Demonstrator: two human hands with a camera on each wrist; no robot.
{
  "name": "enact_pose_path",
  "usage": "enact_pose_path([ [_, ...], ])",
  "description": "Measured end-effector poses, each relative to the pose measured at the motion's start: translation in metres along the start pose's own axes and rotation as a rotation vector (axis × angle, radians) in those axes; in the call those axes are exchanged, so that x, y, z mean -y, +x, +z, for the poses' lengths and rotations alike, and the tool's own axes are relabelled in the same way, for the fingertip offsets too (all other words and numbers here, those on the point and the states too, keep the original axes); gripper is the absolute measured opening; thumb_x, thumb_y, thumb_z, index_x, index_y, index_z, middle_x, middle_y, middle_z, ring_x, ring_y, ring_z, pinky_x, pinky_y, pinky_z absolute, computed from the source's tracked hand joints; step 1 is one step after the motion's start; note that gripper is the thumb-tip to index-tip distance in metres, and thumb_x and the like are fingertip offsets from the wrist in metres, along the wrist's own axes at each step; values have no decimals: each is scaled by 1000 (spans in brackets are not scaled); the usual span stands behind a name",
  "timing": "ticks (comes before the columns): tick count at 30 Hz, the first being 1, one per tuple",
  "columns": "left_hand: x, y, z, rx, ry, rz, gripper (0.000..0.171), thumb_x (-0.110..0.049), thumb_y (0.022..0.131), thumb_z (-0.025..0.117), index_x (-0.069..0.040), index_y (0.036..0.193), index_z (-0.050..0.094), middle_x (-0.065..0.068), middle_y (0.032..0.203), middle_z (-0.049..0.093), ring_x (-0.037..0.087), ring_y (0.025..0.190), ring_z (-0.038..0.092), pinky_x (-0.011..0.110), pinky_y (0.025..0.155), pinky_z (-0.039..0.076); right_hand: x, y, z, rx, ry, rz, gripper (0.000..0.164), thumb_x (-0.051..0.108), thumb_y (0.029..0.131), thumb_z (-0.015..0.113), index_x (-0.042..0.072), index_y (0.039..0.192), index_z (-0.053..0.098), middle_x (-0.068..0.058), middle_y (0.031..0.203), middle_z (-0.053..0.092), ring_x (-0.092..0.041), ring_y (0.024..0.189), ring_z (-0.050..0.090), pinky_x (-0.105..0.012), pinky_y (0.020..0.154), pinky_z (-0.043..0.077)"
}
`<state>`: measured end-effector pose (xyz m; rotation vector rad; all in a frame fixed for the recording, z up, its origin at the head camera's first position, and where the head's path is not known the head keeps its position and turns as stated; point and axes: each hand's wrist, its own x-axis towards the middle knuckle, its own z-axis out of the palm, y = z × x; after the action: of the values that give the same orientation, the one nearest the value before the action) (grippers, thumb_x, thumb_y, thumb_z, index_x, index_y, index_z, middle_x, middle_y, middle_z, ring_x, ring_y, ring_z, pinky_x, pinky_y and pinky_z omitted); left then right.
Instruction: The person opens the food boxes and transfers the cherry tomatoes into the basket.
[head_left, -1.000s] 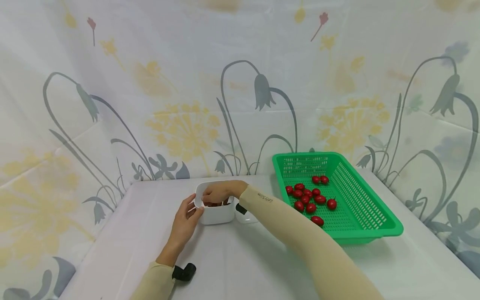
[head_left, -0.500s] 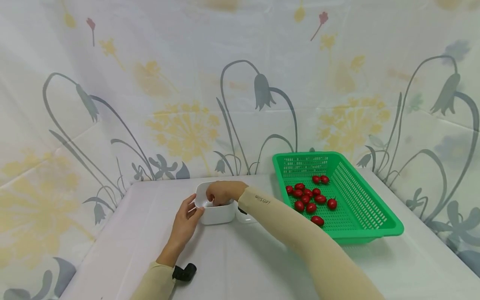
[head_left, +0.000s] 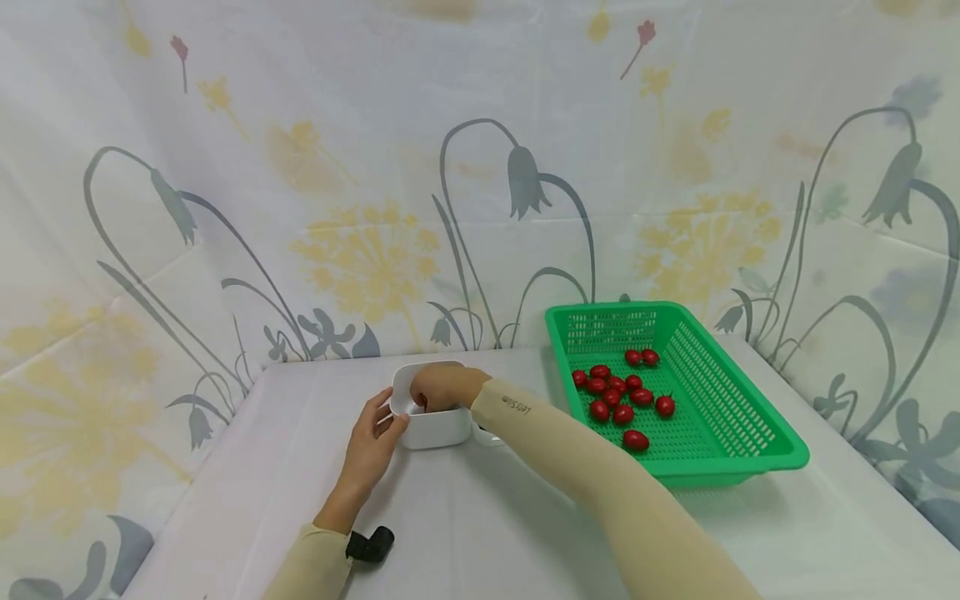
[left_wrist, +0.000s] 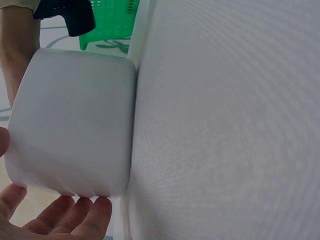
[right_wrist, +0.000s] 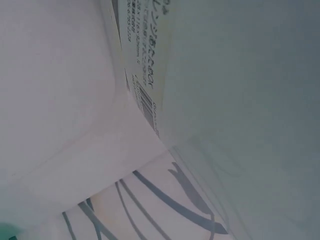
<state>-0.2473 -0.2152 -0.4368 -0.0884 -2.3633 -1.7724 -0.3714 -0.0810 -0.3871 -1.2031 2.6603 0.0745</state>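
A white plastic container (head_left: 437, 432) stands upright on the table with its mouth facing up. My left hand (head_left: 373, 427) holds it at the left end, thumb by the front rim and fingertips against the end wall, as the left wrist view of the fingertips (left_wrist: 102, 202) also shows. My right hand (head_left: 444, 386) reaches down into the container with bent fingers. The front wall hides its fingertips, and I cannot tell whether they grip anything. Dark red shows just below the fingers. Small red tomatoes (head_left: 636, 440) lie in a green basket (head_left: 720, 442) to the right.
A shallow white piece (head_left: 489, 437) lies against the container's right side, partly under my right forearm. In the right wrist view a printed label (right_wrist: 145, 95) with a barcode shows close up. A flowered curtain (head_left: 480, 183) hangs behind the white table (head_left: 465, 533).
My right hand has moved slightly right and lower inside the container; the red pieces seen there a second ago are now mostly covered. My left hand and the basket have stayed in place.
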Motion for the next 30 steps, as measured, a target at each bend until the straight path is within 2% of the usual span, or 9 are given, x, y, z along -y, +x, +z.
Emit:
enact_pose_path([
  [5,-17,-6,1,14,-11,-4,56,-11,97,56,-2,147,31,32,140,39,44,125,45,54,100,39,-3,-2,1,-20,4,-20,14,15,85,67,18,73,63,8,65,53,-9,63,46,-23,53,36],
  [12,7,5,4,-1,18,35,56,-19,97,57,-7,147,34,29,138,43,41,124,48,51,99,42,-8,-4,-2,-13,52,-36,13,17,86,67,19,74,64,8,66,53,-9,62,46,-24,54,36],
  [19,9,4,6,-8,-6,31,56,-17,96,58,-8,146,35,28,138,44,39,123,49,49,99,42,-12,-12,-16,-45,158,-65,5,11,85,70,15,85,66,5,79,60,-10,71,52,-22,61,44],
  [24,9,3,4,1,6,11,57,-20,97,57,-8,147,32,26,141,41,39,126,47,49,100,41,-17,-36,-44,-101,157,-119,9,15,88,68,12,96,67,6,85,61,-11,77,54,-22,68,46],
  [30,9,1,2,-10,19,12,59,-20,97,57,-8,148,31,26,142,41,41,126,46,50,100,41,-30,-84,-76,-180,168,-146,14,18,89,67,13,102,69,7,90,62,-13,83,54,-23,74,47],
])
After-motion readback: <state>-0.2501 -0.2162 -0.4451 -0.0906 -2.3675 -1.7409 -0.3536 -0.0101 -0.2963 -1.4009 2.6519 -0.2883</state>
